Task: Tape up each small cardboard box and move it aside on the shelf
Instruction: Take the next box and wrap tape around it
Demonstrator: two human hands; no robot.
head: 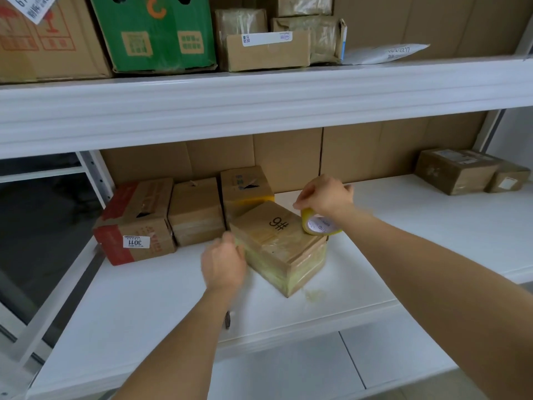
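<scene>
A small cardboard box (pixel 281 243) marked "9#" sits skewed on the white shelf (pixel 418 226), its sides wrapped in yellowish clear tape. My left hand (pixel 223 262) holds its near left corner, blurred by motion. My right hand (pixel 327 194) grips a roll of yellowish tape (pixel 318 226) that rests against the box's far right top edge. A loose bit of tape (pixel 313 294) lies on the shelf by the box's front corner.
Three boxes stand in a row at the back left: a red-printed box (pixel 135 223) labelled 3011, a plain box (pixel 196 210) and a taller box (pixel 245 187). Two taped boxes (pixel 467 171) sit far right. The upper shelf (pixel 259 93) overhangs, loaded with cartons.
</scene>
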